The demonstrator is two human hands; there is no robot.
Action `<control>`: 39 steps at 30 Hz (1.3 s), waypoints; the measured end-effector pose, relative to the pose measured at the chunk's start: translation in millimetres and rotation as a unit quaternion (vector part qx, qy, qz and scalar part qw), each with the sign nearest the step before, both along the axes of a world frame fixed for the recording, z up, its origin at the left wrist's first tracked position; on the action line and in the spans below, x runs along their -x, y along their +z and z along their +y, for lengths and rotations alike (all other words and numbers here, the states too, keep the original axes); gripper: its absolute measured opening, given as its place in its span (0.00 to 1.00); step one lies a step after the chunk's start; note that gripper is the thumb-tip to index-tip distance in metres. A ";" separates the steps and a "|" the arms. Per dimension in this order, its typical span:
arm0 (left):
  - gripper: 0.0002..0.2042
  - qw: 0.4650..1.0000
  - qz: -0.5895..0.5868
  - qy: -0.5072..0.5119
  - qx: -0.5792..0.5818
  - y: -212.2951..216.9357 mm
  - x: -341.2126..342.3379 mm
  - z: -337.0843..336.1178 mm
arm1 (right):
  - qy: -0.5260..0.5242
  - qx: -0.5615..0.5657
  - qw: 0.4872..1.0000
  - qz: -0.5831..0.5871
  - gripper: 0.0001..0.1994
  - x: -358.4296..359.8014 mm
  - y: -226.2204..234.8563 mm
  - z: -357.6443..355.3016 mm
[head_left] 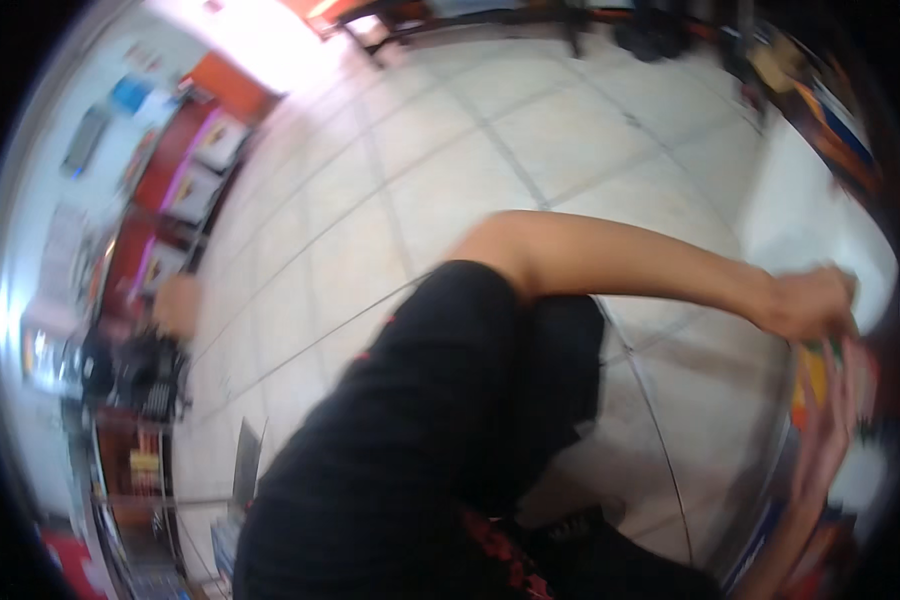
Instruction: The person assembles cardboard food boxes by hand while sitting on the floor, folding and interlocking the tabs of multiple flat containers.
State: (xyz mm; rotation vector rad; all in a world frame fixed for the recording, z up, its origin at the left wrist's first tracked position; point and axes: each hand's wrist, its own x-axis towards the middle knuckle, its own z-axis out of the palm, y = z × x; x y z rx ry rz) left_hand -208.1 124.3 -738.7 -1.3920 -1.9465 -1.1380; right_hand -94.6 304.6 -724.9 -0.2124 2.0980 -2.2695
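Note:
The whole view is blurred by motion. My right arm stretches out to the right over my black shirt (410, 430). My right hand (810, 305) is curled at the top of a yellow, red and green packet (818, 380) in a row of colourful packets on the right. My left hand (177, 305) is far out to the left, resting on top of a black bulky object (150, 375) at a red shelf unit. The blur hides its fingers, so its grip does not show.
A pale tiled floor (470, 150) spreads across the middle. Red shelves with flat boxed goods (185, 170) line the left side. A white counter surface (800, 210) and dark shelves with goods (830, 120) stand on the right. Dark furniture legs (570, 25) run along the far edge.

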 end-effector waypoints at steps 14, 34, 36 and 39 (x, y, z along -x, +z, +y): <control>0.12 0.982 0.027 -0.106 0.154 -20.3 -3.7 -3.2 | -0.090 -0.275 0.917 0.274 0.34 44.9 -34.4 65.6; 0.07 0.942 0.169 0.055 0.286 9.0 -9.6 -66.4 | 0.022 -0.527 0.748 0.403 0.13 14.0 -41.4 36.8; 0.08 0.950 0.171 0.063 0.254 9.0 -8.8 -66.4 | -0.187 -0.395 0.835 0.335 0.13 20.4 -44.1 43.1; 0.09 0.956 0.162 0.056 0.240 8.2 -9.1 -63.7 | -0.299 -0.144 0.942 0.052 0.11 25.4 -47.3 42.3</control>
